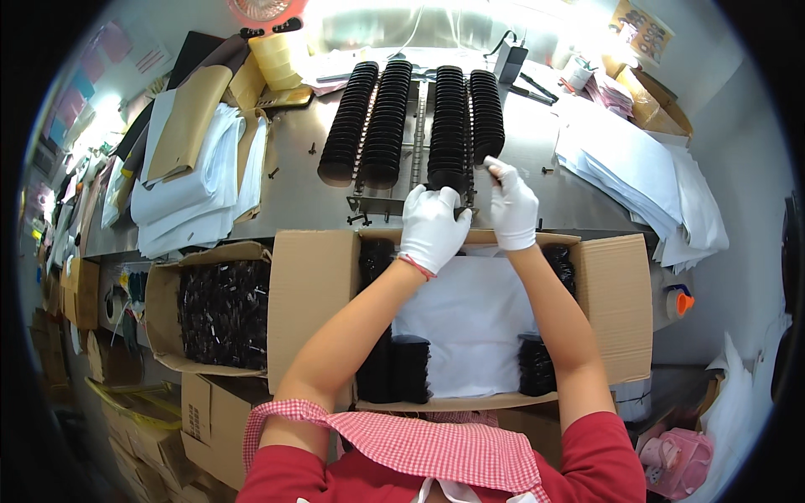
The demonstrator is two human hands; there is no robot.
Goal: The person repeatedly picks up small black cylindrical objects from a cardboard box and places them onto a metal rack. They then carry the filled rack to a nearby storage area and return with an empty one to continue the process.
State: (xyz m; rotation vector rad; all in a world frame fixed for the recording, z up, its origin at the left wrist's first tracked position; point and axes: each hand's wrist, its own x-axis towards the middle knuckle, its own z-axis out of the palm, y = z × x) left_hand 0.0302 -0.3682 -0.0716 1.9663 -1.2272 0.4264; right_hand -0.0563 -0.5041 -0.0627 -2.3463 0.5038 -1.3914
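Four rows of thin black round discs stand on edge in a metal rack (418,138) on the steel table. My left hand (434,225), in a white glove, is at the near end of the third row of discs (448,126). Its fingers are curled there, and what they grip is hidden. Just right of it, my gloved right hand (514,205) is raised by the near end of the fourth row (486,113). Its fingers are bent together; anything between them is too small to name. Further left are two more rows (348,126) of discs.
Below my hands sits an open cardboard box (314,314) with black stacks and a white sheet (470,318). A smaller carton (222,314) of black pieces is on its left. White paper stacks (620,163) flank the rack. Small dark screws (359,220) lie about.
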